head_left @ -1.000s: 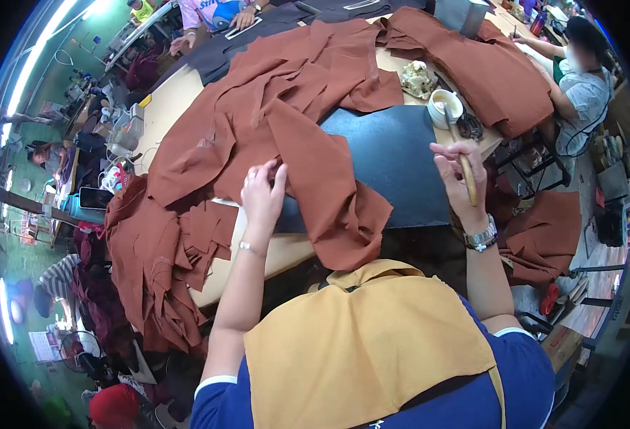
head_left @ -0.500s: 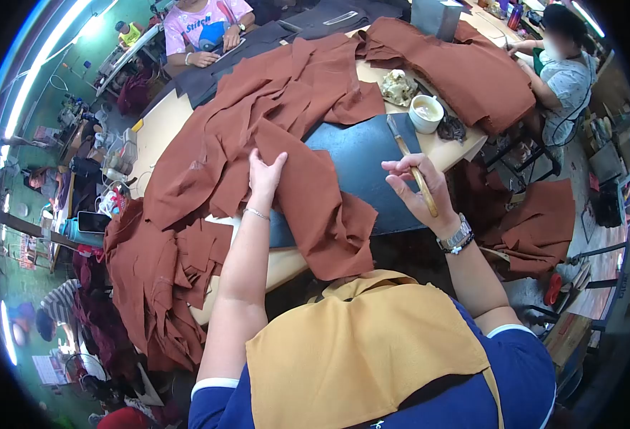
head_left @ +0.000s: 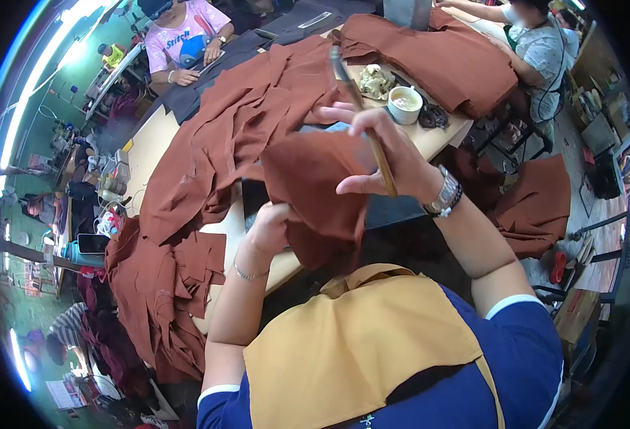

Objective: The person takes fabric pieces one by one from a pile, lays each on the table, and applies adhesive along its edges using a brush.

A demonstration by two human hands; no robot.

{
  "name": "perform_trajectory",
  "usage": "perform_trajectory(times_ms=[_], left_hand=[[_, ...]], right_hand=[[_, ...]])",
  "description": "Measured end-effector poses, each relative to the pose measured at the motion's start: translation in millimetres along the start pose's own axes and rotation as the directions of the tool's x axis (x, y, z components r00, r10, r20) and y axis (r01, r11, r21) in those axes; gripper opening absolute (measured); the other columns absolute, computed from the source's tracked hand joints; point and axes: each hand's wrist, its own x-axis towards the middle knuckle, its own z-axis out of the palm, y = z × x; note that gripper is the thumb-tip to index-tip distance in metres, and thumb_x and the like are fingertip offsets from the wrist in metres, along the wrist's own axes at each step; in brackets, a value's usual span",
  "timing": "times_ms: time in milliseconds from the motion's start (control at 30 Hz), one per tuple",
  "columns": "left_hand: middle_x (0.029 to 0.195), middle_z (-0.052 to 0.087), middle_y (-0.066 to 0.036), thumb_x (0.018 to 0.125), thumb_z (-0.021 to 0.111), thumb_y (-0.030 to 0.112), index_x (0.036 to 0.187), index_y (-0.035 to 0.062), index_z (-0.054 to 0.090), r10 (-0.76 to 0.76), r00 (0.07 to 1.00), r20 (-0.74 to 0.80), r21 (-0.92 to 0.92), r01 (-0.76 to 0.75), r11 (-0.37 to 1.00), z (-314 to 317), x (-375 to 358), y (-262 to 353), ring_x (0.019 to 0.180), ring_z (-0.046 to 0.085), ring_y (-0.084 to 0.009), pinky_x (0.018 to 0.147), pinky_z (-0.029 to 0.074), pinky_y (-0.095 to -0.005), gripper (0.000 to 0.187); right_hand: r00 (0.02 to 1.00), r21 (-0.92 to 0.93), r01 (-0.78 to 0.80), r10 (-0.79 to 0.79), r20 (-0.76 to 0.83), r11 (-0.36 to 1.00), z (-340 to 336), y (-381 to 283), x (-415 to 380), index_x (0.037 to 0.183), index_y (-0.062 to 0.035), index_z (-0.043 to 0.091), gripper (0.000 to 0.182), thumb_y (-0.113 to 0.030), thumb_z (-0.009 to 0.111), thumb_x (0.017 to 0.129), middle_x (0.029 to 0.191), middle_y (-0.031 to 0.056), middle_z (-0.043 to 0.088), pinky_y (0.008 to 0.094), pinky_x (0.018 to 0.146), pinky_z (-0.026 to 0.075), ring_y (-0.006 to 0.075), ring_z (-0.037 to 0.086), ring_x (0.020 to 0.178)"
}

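My left hand [head_left: 268, 227] is closed on the near left edge of a reddish-brown fabric piece [head_left: 311, 189], which is lifted and folded in front of me. In my right hand [head_left: 404, 159] a brush [head_left: 384, 170] with a wooden handle lies across the fingers, bristle end pointing up and away. The thumb and fingers of that hand are spread beside the fabric's right edge. Beneath the piece, part of a dark smooth sheet [head_left: 404, 206] shows on the table. A white cup [head_left: 404, 107] with pale creamy contents stands beyond my right hand.
Layered brown fabric [head_left: 236, 107] covers the table's left and middle, with more hanging at the left [head_left: 157, 307]. Another brown stack [head_left: 436, 61] lies at the back right. A crumpled pale lump [head_left: 376, 81] sits by the cup. People work across the table and at the right.
My left hand has closed on the fabric piece and drawn it up and toward me. My right hand, still with the brush, has moved left and away, up to the fabric.
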Motion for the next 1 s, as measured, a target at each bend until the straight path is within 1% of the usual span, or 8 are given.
perform_trajectory(times_ms=[67, 233, 333, 367, 467, 533, 767, 1000], left_hand=[[0.120, 0.067, -0.015, 0.077, 0.059, 0.001, 0.115, -0.0052, 0.064, 0.062, 0.996, 0.058, -0.001, -0.062, 0.998, 4.4, -10.5, -0.6, 0.113, 0.063, -0.0296, 0.100, 0.049, -0.0397, 0.039], [0.134, 0.060, -0.020, 0.074, 0.066, 0.008, 0.135, -0.0078, 0.051, 0.020, 0.996, -0.083, -0.218, -0.037, 0.975, 9.3, -36.1, 6.3, 0.122, 0.059, -0.0368, 0.106, 0.047, -0.0477, 0.064], [0.141, 0.055, -0.021, 0.075, 0.066, 0.014, 0.139, -0.0082, 0.046, 0.042, 0.988, -0.150, -0.268, -0.081, 0.960, 5.7, -53.4, 6.9, 0.128, 0.054, -0.0380, 0.111, 0.043, -0.0508, 0.071], [0.148, 0.048, -0.020, 0.078, 0.066, 0.024, 0.146, -0.0035, 0.041, -0.029, 0.957, -0.288, -0.267, -0.051, 0.962, 9.3, -59.7, 6.5, 0.135, 0.047, -0.0383, 0.115, 0.038, -0.0519, 0.078], [0.150, 0.047, -0.017, 0.085, 0.064, 0.038, 0.150, 0.0056, 0.039, 0.005, 1.000, 0.027, -0.269, 0.002, 0.963, 14.9, -59.3, -7.3, 0.139, 0.044, -0.0329, 0.117, 0.035, -0.0474, 0.077], [0.150, 0.047, -0.014, 0.092, 0.059, 0.045, 0.150, 0.0068, 0.041, -0.152, 0.964, 0.218, -0.399, 0.230, 0.888, 23.6, -47.3, -16.5, 0.139, 0.045, -0.0286, 0.116, 0.035, -0.0418, 0.071], [0.141, 0.052, -0.011, 0.097, 0.058, 0.033, 0.144, 0.0059, 0.045, -0.475, 0.690, 0.547, -0.086, 0.610, 0.787, 68.9, 15.3, -49.3, 0.128, 0.048, -0.0218, 0.110, 0.038, -0.0362, 0.056], [0.133, 0.057, -0.007, 0.102, 0.057, 0.022, 0.138, 0.0051, 0.050, -0.575, 0.719, 0.391, 0.248, 0.519, 0.818, 95.2, 16.7, -62.6, 0.118, 0.052, -0.0149, 0.103, 0.042, -0.0306, 0.041]], right_hand=[[0.994, 0.167, -0.054, 0.037, 0.103, 0.984, -0.2, -3.2, 11.7, 0.108, -0.0103, 0.043, 0.059, -0.032, 0.088, 0.076, 0.130, 0.0200, 0.062, 0.0451, 0.101, 0.046, 0.0375, 0.061, 0.117], [0.826, 0.555, -0.561, 0.362, 0.433, 0.615, 7.3, -16.2, 0.9, 0.102, -0.0118, 0.041, 0.042, -0.013, 0.080, 0.087, 0.092, -0.0027, 0.050, 0.0215, 0.078, 0.050, 0.0039, 0.056, 0.097], [0.758, 0.667, -0.645, 0.419, 0.500, 0.372, 0.3, -24.6, -11.4, 0.101, -0.0130, 0.041, 0.040, -0.009, 0.078, 0.088, 0.093, -0.0046, 0.048, 0.0197, 0.076, 0.048, 0.0017, 0.054, 0.092], [0.807, 0.661, -0.579, 0.448, 0.384, 0.477, 1.3, -24.3, -14.6, 0.101, -0.0131, 0.042, 0.038, -0.010, 0.078, 0.089, 0.094, -0.0065, 0.047, 0.0196, 0.075, 0.046, 0.0015, 0.052, 0.088], [0.943, 0.193, -0.332, 0.319, 0.093, 0.924, -22.1, -15.4, -2.7, 0.100, -0.0112, 0.046, 0.032, -0.009, 0.076, 0.089, 0.092, -0.0027, 0.049, 0.0214, 0.074, 0.043, 0.0061, 0.051, 0.084], [0.975, 0.051, -0.218, 0.219, -0.022, 0.975, -42.8, -11.1, 11.1, 0.100, -0.0095, 0.047, 0.031, -0.010, 0.076, 0.089, 0.091, -0.0003, 0.052, 0.0227, 0.073, 0.044, 0.0086, 0.053, 0.082], [0.989, -0.263, -0.131, 0.107, -0.106, 0.956, -120.9, -50.9, 20.7, 0.097, -0.0098, 0.043, 0.040, 0.007, 0.076, 0.083, 0.095, 0.0077, 0.068, 0.0242, 0.082, 0.052, 0.0126, 0.066, 0.086], [0.973, -0.470, -0.215, 0.145, -0.180, 0.856, -166.9, -92.3, -19.8, 0.096, -0.0104, 0.043, 0.040, 0.003, 0.079, 0.083, 0.092, 0.0061, 0.069, 0.0248, 0.079, 0.051, 0.0123, 0.064, 0.085]])
